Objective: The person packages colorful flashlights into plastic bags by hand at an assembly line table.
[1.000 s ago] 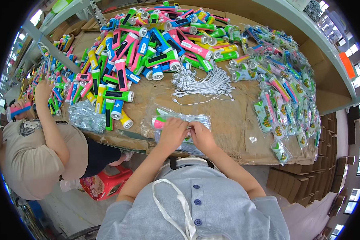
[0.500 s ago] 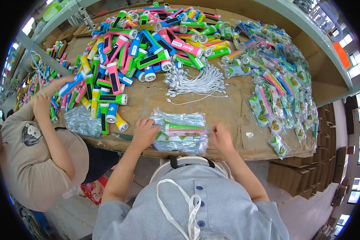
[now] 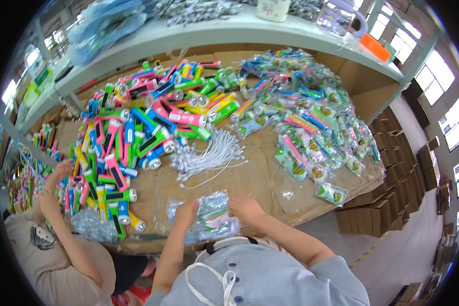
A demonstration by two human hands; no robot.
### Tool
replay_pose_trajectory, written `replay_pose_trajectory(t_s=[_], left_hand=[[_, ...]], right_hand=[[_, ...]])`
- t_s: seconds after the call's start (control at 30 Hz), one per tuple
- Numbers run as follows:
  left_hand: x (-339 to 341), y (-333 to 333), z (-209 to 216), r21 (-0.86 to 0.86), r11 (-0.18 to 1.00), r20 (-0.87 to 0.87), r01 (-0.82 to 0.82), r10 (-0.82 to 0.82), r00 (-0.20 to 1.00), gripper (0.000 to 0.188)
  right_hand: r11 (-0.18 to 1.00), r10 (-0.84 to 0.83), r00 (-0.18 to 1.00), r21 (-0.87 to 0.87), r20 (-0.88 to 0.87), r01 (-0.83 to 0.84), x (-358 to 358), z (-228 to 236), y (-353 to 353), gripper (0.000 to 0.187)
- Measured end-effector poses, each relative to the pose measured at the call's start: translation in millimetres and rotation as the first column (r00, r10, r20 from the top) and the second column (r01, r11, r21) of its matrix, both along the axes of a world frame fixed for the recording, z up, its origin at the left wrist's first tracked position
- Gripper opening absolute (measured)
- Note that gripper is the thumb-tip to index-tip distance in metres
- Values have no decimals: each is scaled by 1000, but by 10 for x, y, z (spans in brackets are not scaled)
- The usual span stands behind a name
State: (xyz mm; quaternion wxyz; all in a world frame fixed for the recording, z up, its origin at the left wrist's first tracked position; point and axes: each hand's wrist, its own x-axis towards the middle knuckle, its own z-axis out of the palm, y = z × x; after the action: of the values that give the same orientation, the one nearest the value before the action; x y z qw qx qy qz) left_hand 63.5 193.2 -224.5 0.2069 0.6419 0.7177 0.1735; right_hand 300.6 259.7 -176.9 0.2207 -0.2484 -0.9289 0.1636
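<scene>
Since half a second ago: right hand [image 3: 246,210], then lifted off to the side, is now in against the right edge of a flat stack of clear plastic bags [image 3: 205,204]; left hand [image 3: 186,214] is at its left edge. The head view has tilted up, bringing in more of a pale grey shelf [image 3: 188,34].

Landmark: the fanned bundle of thin white cables [image 3: 214,153] lying on the brown cardboard-covered table [image 3: 255,176].

Stack sits on the near side of the bundle, between the two hands. A pink-and-green patch [image 3: 217,221] shows on its near part; too blurred to make out the shape.

Left fingers: held close together, tips at the plastic; cannot tell whether they pinch it. Right fingers: curled, close together, tips at the upper right corner; grip again cannot be told.

Left of the bundle and beyond: large heap of pink, green, blue and yellow plastic flashlights [image 3: 188,118]. Right and beyond: pile of flashlights in clear bags [image 3: 321,122]. Well left, on the near side: crumpled clear bags [image 3: 94,225]. Farther left of the bundle, a co-worker in a beige shirt [image 3: 35,265], one hand over the flashlights.
</scene>
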Motion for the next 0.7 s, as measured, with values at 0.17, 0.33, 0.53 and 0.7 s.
replay_pose_trajectory(t_s=[0.17,0.33,0.53,0.7], left_hand=[[419,151,315,-29,975,564,220,-166,809,27],[669,136,19,-150,962,627,230,-87,774,27],[378,-277,-350,-264,951,628,-160,295,720,21],[397,-232,206,4,994,385,-107,97,918,16]], right_hand=[[991,135,975,-46,176,-128,378,325,338,14],[963,264,962,39,64,-267,219,157,123,13],[935,-354,868,153,348,320,770,608,1125,9],[572,-653,750,581,-105,579,1481,1501,2296,27]])
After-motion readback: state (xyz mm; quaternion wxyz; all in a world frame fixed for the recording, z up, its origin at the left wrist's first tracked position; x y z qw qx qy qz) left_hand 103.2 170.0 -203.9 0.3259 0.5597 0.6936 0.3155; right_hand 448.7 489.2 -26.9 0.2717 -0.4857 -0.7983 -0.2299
